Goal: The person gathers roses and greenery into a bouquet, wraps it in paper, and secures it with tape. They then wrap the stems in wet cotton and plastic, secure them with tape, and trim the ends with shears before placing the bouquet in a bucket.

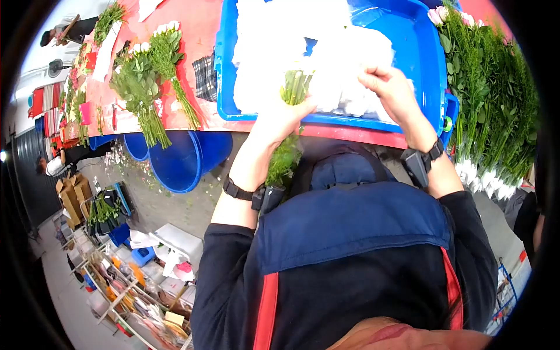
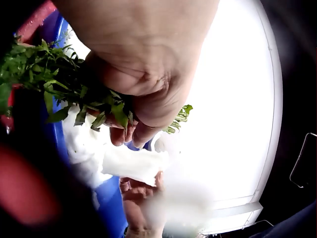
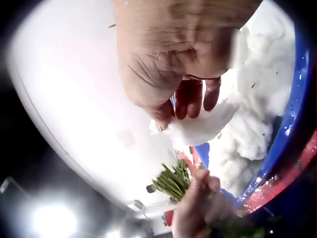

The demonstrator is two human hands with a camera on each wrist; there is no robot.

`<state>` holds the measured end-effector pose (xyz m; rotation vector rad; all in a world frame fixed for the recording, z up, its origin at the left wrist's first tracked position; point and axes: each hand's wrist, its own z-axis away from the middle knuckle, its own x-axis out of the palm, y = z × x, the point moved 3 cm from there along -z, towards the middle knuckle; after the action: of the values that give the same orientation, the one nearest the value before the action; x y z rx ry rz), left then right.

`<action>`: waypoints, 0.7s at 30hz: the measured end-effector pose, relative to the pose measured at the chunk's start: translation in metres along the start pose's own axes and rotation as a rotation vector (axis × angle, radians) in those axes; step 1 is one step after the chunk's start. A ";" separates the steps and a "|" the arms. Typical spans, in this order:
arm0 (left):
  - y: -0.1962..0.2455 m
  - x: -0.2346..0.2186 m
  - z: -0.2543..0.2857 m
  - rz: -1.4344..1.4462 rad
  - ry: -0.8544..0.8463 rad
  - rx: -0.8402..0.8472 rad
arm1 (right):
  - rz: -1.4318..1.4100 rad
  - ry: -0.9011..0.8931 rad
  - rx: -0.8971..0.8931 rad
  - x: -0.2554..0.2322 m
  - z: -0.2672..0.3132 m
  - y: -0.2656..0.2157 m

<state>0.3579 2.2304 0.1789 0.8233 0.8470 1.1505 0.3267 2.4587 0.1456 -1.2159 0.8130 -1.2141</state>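
Note:
My left hand (image 1: 283, 121) is wrapped round a bunch of green stems (image 1: 296, 86), whose cut ends point away from me over a blue tub (image 1: 420, 41). Leafy greenery (image 2: 54, 79) hangs out of the other side of that fist. In the right wrist view, my right hand (image 3: 173, 64) pinches a flat piece of soft white material (image 3: 200, 130) between thumb and fingers. This piece is near the stem ends (image 3: 171, 183), apart from them. More white material (image 3: 247, 89) lies heaped in the tub beneath both hands.
Bunches with white blooms (image 1: 140, 87) and a checked cloth (image 1: 205, 77) lie left of the tub on the red table (image 1: 192, 29). Tall greenery (image 1: 490, 99) stands at the right. Blue buckets (image 1: 178, 163) sit below the table's left edge; a cluttered rack (image 1: 128, 291) is lower left.

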 end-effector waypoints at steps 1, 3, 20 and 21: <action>0.008 0.004 -0.002 0.014 -0.024 -0.025 | 0.014 -0.014 -0.014 0.003 0.006 0.001; 0.020 0.015 -0.006 -0.011 -0.067 -0.045 | 0.036 -0.086 -0.054 0.022 0.020 -0.003; 0.038 0.062 -0.007 -0.236 -0.075 0.022 | 0.343 0.112 -0.152 0.000 0.039 -0.006; 0.037 0.060 -0.006 -0.218 -0.061 0.020 | 0.211 0.171 -0.121 -0.010 0.037 0.002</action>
<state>0.3481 2.2976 0.2009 0.7584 0.8762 0.9225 0.3599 2.4769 0.1506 -1.1018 1.1269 -1.1181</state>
